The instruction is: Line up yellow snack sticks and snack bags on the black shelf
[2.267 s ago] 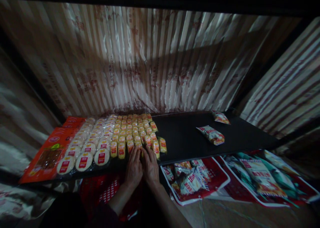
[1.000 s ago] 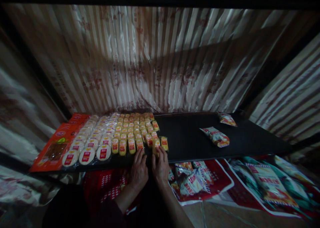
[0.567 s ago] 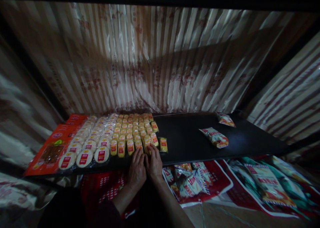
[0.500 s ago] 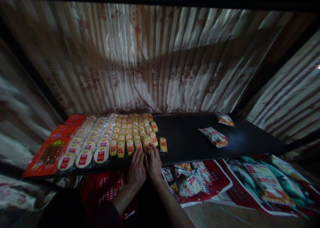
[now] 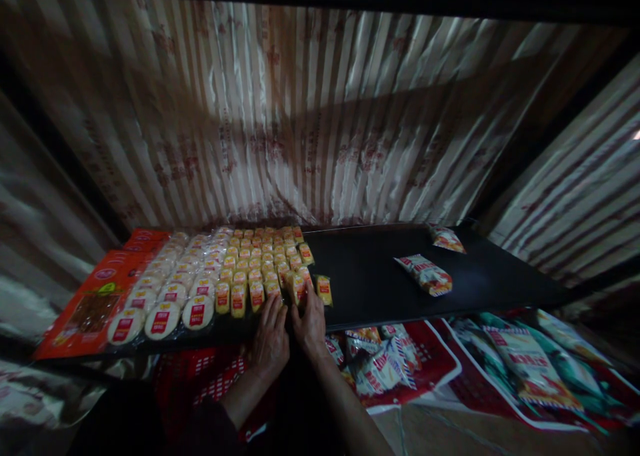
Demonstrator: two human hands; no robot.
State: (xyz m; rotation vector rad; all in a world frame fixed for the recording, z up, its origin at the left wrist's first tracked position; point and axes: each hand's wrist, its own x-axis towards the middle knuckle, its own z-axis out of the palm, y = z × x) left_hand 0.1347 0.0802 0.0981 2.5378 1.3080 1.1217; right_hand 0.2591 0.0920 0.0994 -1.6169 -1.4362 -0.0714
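Note:
Rows of small yellow wrapped cakes (image 5: 239,299) stand on the black shelf. My right hand (image 5: 310,326) grips one yellow wrapped cake (image 5: 299,289) at the front of the rows, thumb on its left side and fingers on its right. Close beside it, my left hand (image 5: 270,343) has its fingers stretched out, the tips touching the lower end of a front-row cake (image 5: 272,289). Just right of my right hand, a single yellow cake (image 5: 324,289) lies apart from the rows.
Round white wrapped cakes (image 5: 163,319) and orange packets (image 5: 95,296) fill the left of the black shelf (image 5: 360,269). Two snack bags (image 5: 425,274) lie on its right. Below are a red basket (image 5: 440,369) of bags and another basket (image 5: 520,423). Striped sheeting (image 5: 320,123) hangs behind.
My right hand has moved slightly right and up around the cake, its thumb now at the cake's left side. My left hand has drawn slightly away from it. The view has shifted a little.

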